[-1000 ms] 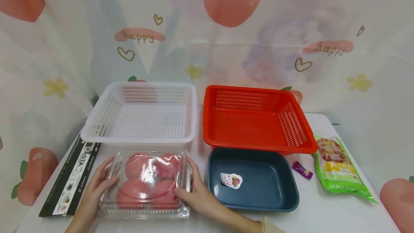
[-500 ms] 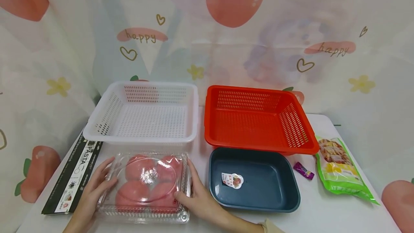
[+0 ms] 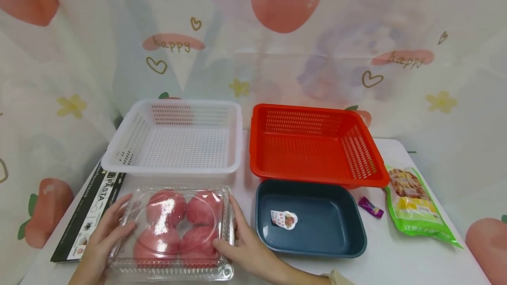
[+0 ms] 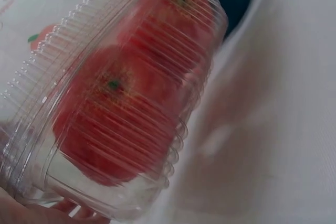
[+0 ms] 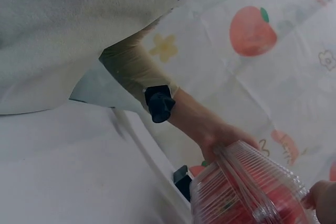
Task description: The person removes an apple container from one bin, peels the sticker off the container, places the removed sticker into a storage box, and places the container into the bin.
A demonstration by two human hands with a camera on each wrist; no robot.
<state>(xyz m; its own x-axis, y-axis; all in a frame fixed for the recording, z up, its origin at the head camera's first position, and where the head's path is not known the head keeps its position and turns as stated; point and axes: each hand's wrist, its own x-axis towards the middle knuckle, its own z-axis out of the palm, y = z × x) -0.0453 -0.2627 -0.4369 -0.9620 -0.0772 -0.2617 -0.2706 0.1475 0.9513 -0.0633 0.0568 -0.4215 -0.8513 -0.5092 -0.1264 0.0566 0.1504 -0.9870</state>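
Observation:
A clear plastic clamshell box [image 3: 174,230] with several large red round fruits [image 3: 200,244] inside is held between both hands, its lid closed. My left hand [image 3: 103,236] grips its left side, thumb on top. Around the right edge curls my right hand [image 3: 245,245], thumb over the lid. In the left wrist view, the box [image 4: 157,192] tilts above the white table with a shadow under it, and fingers of the left hand [image 4: 37,213] show beneath its end. Green stem spots mark the fruits [image 4: 123,114]. The right wrist view catches the box [image 5: 249,182] from the side.
Behind the box stands a white basket [image 3: 233,162], beside a red basket [image 3: 321,180]. A dark blue tub [image 3: 309,245] bearing a sticker sits to the right. Farther right lie a purple wrapped candy [image 3: 371,208] and a green food bag [image 3: 416,206]. A black PASTA box [image 3: 89,214] lies left.
The clamshell box has shifted slightly left and toward me, its near side dropping lower in view. Both hands keep their grip, and the left hand has moved a little left with it.

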